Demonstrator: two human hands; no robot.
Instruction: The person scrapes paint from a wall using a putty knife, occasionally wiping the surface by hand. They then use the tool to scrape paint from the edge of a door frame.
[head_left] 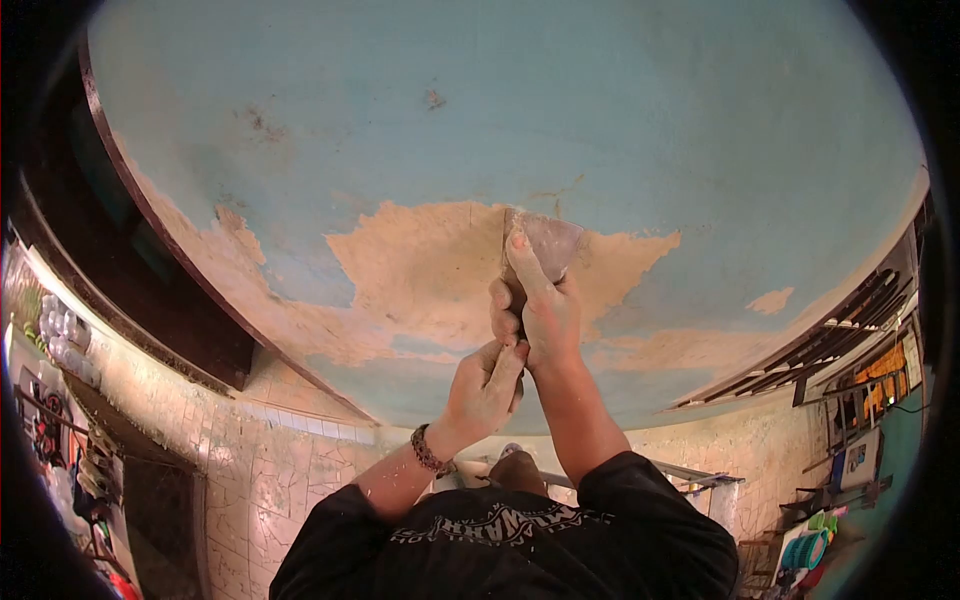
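A putty knife has its wide metal blade against the blue painted wall, at the upper edge of a bare beige patch. My right hand is wrapped round its handle, with the thumb stretched up onto the blade. Just below, my left hand closes round the lower end of the handle; the handle itself is mostly hidden by my fingers. Pale dust coats both hands. On my left wrist is a braided bracelet.
A dark opening with a wooden edge lies at the left. Plastic bottles and other goods stand at far left. Slatted openings are at the right, above a teal basket. A metal frame stands beyond my right arm.
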